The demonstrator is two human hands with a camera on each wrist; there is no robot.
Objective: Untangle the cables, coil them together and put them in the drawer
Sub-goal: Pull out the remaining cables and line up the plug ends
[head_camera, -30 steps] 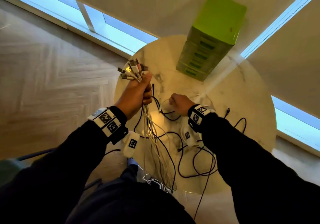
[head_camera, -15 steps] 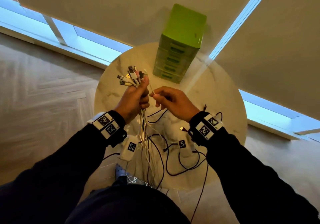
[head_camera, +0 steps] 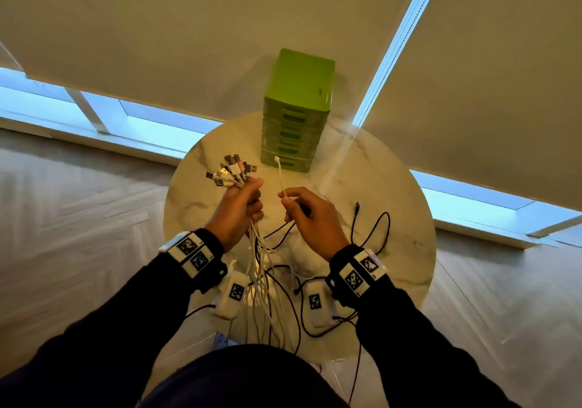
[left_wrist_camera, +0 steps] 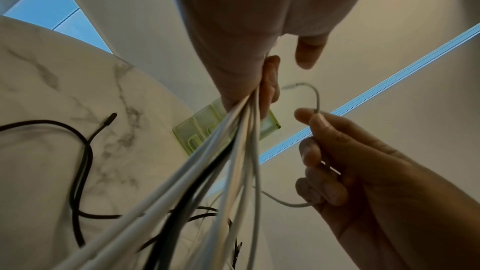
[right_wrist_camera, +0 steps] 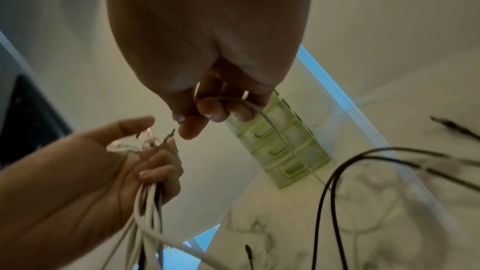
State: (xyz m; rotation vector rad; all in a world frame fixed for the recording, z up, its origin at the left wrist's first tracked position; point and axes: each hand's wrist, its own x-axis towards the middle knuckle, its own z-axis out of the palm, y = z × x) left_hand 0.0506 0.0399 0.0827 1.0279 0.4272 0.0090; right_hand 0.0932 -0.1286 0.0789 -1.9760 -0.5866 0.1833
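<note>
My left hand (head_camera: 244,201) grips a bundle of white and dark cables (head_camera: 261,269) raised above the round marble table (head_camera: 406,218); their plugs (head_camera: 231,169) fan out above the fist. The strands (left_wrist_camera: 228,151) hang from that fist toward the table's near edge. To its right, my right hand (head_camera: 302,210) pinches a single thin white cable (head_camera: 280,174) whose end points up at the green drawer unit (head_camera: 297,111). This cable (right_wrist_camera: 270,122) runs under my curled right fingers (right_wrist_camera: 215,110). Black cables (head_camera: 374,231) lie loose on the table.
The drawer unit stands at the table's far edge with all drawers closed, against pale roller blinds (head_camera: 157,29). Two small white tagged boxes (head_camera: 233,294) hang below my wrists. Wooden floor (head_camera: 78,218) surrounds the table.
My right hand rose from the table toward the left hand, then drew slightly right with the thin white cable pinched, its end now standing up. The left hand kept holding its bundle.
</note>
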